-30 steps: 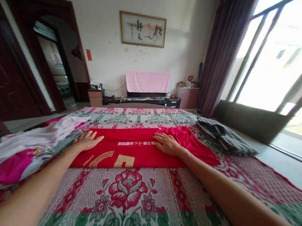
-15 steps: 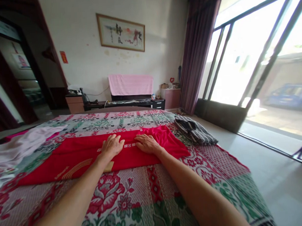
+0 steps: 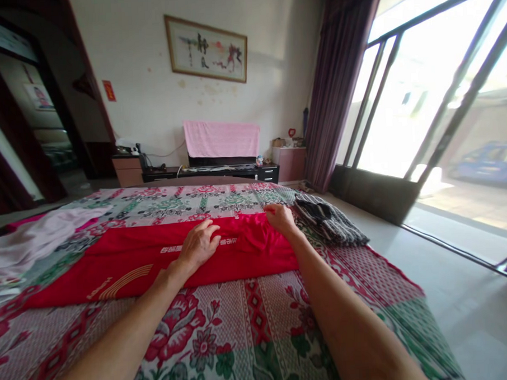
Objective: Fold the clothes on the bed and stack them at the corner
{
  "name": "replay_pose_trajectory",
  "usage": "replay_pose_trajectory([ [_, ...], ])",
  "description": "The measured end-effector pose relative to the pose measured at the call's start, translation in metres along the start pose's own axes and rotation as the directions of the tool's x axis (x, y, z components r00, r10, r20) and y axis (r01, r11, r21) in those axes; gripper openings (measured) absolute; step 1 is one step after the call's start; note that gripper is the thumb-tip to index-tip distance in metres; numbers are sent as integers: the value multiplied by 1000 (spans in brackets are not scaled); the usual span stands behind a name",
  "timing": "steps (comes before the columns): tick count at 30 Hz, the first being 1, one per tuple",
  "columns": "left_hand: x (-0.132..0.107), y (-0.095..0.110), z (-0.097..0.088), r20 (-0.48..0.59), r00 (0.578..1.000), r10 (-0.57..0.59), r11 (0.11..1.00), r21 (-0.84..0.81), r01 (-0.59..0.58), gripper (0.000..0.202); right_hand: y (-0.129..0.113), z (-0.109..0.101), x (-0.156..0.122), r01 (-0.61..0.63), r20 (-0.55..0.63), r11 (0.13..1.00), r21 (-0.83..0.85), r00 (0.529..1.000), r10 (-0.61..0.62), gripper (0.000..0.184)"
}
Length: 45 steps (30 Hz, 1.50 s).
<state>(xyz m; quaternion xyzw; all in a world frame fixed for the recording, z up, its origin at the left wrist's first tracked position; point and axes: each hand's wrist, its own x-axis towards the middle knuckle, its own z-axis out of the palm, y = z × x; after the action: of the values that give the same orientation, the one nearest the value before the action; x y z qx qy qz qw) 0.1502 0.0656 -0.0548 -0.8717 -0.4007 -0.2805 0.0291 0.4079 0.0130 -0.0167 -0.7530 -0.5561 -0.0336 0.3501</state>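
A red shirt [image 3: 134, 248] lies lengthwise across the flowered bedspread, with white lettering and a yellow rainbow print. Its right end is bunched into wrinkles. My left hand [image 3: 200, 244] rests over the middle of the shirt, fingers a little bent and apart, gripping nothing. At the far right edge of the shirt, my right hand [image 3: 281, 217] is closed, its fingers pinching the red cloth. The fingertips of that hand are partly hidden.
Folded grey-black striped clothing [image 3: 330, 220] lies right of the shirt. Pale clothes [image 3: 45, 238] are heaped at the left. The flowered bedspread [image 3: 242, 314] ends at the right above a tiled floor [image 3: 463, 276]. Beyond stands a low cabinet [image 3: 219, 172] with a pink towel [image 3: 221, 138] above it.
My right hand has moved right and away from me, from lying flat on the shirt to pinching its right end, which is now drawn in. My left hand has shifted slightly right.
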Motion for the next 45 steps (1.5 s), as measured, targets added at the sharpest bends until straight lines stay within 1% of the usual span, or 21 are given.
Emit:
replay_pose_trajectory([
  [2, 1, 19, -1, -10, 992, 124, 987, -99, -124, 31, 18, -7, 3, -78, 2, 996, -33, 997, 78, 35],
  [4, 1, 39, -1, -8, 973, 230, 960, -163, -228, 30, 33, -9, 2, -133, 3, 991, -34, 991, 133, 36],
  [6, 1, 57, 0, 7, 962, 274, 948, -171, -269, 31, 42, -8, 1, -163, 11, 986, -25, 986, 164, 36],
  [8, 2, 71, 3, 40, 972, 232, 965, -137, -225, 33, 47, -6, 0, -183, 24, 983, -31, 983, 184, 36],
  [11, 5, 83, 12, 76, 994, 80, 994, -74, -75, 39, 49, -1, 0, -163, 53, 985, -61, 985, 166, 38],
  [13, 7, 86, 18, 71, 997, 6, 999, -46, -2, 38, 49, 2, 1, -119, 93, 989, -91, 987, 127, 40],
  [17, 12, 88, 27, 58, 996, -63, 998, -3, 63, 25, 50, 7, 3, -84, 162, 983, -162, 981, 111, 45],
  [19, 13, 87, 28, 52, 993, -110, 994, -21, 111, 21, 52, 8, 4, -88, 175, 980, -176, 977, 120, 47],
  [21, 15, 83, 29, 19, 990, -140, 986, -88, 141, 23, 53, 9, 4, -89, 186, 981, -171, 975, 120, 47],
  [25, 18, 76, 26, -115, 987, -115, 966, -247, 84, 27, 56, 8, 5, -81, 177, 993, -88, 979, 96, 43],
  [27, 19, 74, 22, -175, 978, -116, 957, -282, 63, 27, 57, 6, 5, -68, 189, 998, -2, 980, 67, 42],
  [29, 21, 73, 17, -213, 971, -109, 952, -302, 41, 26, 58, 5, 5, -62, 212, 996, 66, 976, 47, 45],
  [31, 22, 73, 13, -239, 968, -76, 946, -324, -6, 25, 58, 5, 4, -77, 207, 995, 65, 976, 62, 50],
  [33, 22, 74, 10, -255, 966, -32, 932, -357, -63, 24, 55, 5, 2, -103, 161, 995, 15, 982, 99, 50],
  [35, 22, 76, 8, -261, 965, 15, 910, -396, -121, 26, 52, 6, 1, -97, 93, 995, -12, 991, 98, 42],
  [37, 21, 79, 8, -249, 965, 78, 881, -437, -184, 28, 50, 8, 0, -87, 31, 996, 7, 996, 87, 34],
  [39, 19, 84, 10, -228, 961, 158, 845, -472, -251, 30, 50, 9, 0, -126, -21, 991, 51, 992, 128, 32],
  [41, 16, 89, 11, -205, 949, 240, 807, -501, -312, 31, 52, 9, 1, -197, -62, 975, 102, 977, 204, 34],
  [43, 12, 94, 12, -155, 929, 336, 767, -528, -365, 31, 55, 9, 2, -237, -79, 962, 136, 965, 249, 36],
  [45, 9, 99, 11, -85, 911, 402, 747, -544, -381, 29, 58, 8, 3, -262, -76, 953, 150, 958, 275, 38],
])
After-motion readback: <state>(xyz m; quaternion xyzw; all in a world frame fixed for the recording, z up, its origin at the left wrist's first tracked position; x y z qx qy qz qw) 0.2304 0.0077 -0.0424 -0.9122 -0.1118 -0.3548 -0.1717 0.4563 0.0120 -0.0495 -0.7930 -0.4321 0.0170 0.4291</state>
